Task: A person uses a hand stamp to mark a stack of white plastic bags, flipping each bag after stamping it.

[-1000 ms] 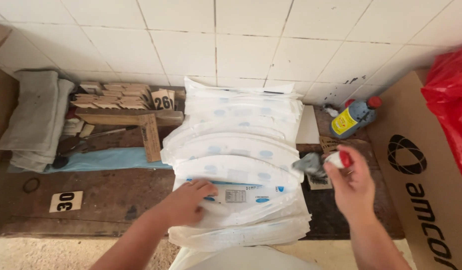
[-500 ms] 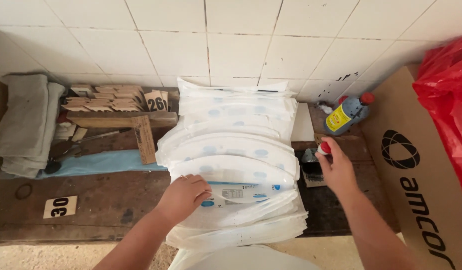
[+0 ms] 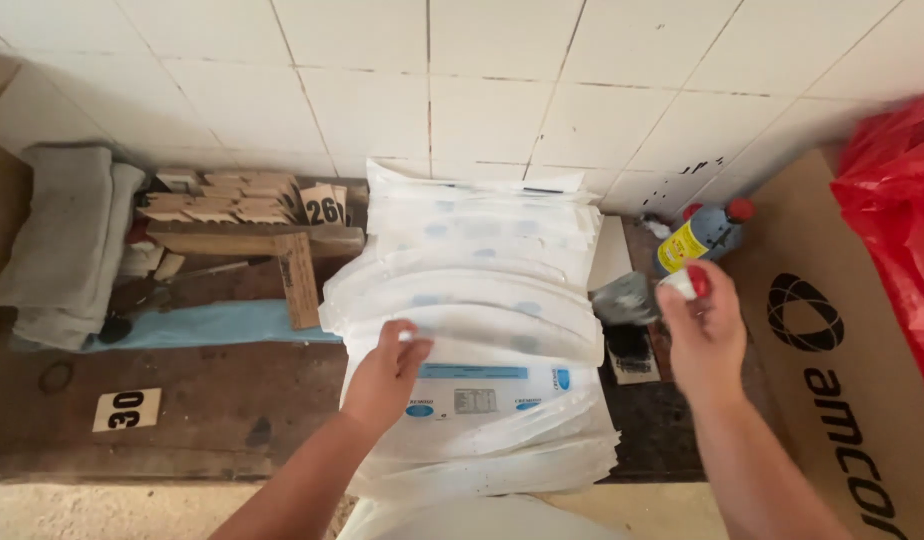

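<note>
Bags (image 3: 482,300): white, fanned in an overlapping stack at frame centre on the desk (image 3: 182,400), reaching back to the tiled wall. Left hand (image 3: 387,370) pinching the edge of one bag, lifting it off the printed bag below. Right hand (image 3: 704,325) closed around a small red-capped stamp (image 3: 685,282), held over a dark ink pad (image 3: 627,345) right of the stack. Bottle (image 3: 704,235) behind, cardboard box (image 3: 832,340) far right, numbered tags (image 3: 127,408) lower left. Seemingly midway: several bags flipped back, many left underneath.
</note>
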